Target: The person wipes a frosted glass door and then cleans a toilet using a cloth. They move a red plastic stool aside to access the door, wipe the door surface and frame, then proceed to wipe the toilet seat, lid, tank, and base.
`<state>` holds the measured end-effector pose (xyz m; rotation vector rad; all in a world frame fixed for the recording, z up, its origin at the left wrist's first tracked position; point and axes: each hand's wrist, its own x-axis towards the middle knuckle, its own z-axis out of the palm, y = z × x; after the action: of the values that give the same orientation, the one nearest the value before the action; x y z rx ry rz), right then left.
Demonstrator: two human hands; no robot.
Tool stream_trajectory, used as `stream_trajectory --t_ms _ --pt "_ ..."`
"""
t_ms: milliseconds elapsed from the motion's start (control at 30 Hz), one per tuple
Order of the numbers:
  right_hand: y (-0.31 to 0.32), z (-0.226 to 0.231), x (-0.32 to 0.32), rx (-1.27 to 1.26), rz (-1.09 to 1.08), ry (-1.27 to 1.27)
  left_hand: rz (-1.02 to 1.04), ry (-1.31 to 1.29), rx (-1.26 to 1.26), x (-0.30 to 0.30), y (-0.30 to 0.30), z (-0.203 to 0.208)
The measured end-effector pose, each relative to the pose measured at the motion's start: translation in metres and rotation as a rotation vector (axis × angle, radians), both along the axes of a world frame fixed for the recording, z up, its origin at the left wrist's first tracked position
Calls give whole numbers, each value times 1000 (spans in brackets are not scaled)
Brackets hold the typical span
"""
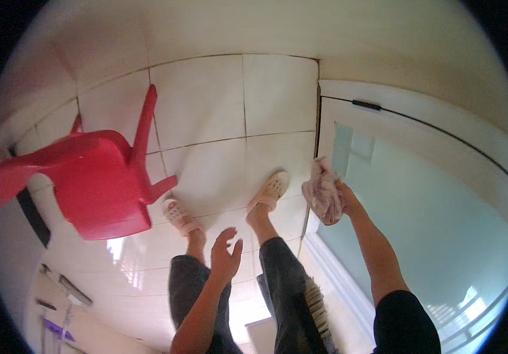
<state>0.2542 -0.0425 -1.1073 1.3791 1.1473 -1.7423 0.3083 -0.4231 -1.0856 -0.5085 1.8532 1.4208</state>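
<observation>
A crumpled, pale pinkish cloth [323, 193] is bunched in my right hand [343, 198], whose fingers are mostly hidden behind it. The cloth is at the edge of a white-framed door with a pale green panel [419, 218]; whether it touches the door I cannot tell. My left hand [225, 257] hangs in front of my legs, holding nothing, with its fingers loosely curved and apart from the thumb.
A red plastic chair [103, 186] stands on the tiled floor [207, 171] at the left. My feet in light clogs [271, 187] are between chair and door. Beige walls [266, 26] run along the far side. A purple item [59, 330] shows at the lower left.
</observation>
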Motion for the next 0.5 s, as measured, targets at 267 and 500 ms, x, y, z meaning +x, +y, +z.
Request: stream_trajectory --t_ms 267,500 --pt "-121 144 40 -557 -779 472 201 -203 502 -109 -8 126" --pt "-213 214 43 -915 -962 781 123 -329 760 -170 -14 267"
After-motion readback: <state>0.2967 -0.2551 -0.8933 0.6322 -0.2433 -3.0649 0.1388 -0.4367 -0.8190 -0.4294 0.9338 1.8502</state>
